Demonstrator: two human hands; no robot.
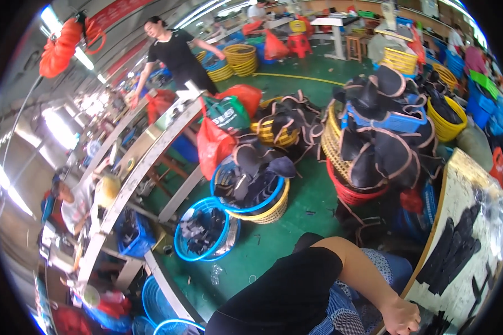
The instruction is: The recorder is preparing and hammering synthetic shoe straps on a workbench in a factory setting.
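My left hand (399, 317) is at the lower right, beside the near edge of a worn, light-topped table (466, 167). Its fingers are curled closed, and whatever they may hold is hidden. Thin black strips (439, 325) lie just right of the fingers. Farther up the tabletop rests a bunch of long black pieces (451, 251), with clear plastic wrapping (493, 206) next to it. Blue patterned cloth (349, 301) shows under my bent forearm. My right hand is outside the picture.
Blue-rimmed baskets (179, 245) of dark scraps stand on the green floor. Beyond them, a red basket (352, 195) and a blue crate (388, 120) carry piled black pieces with pale edging. A long bench (126, 192) runs along the left; a person (179, 56) stands behind it.
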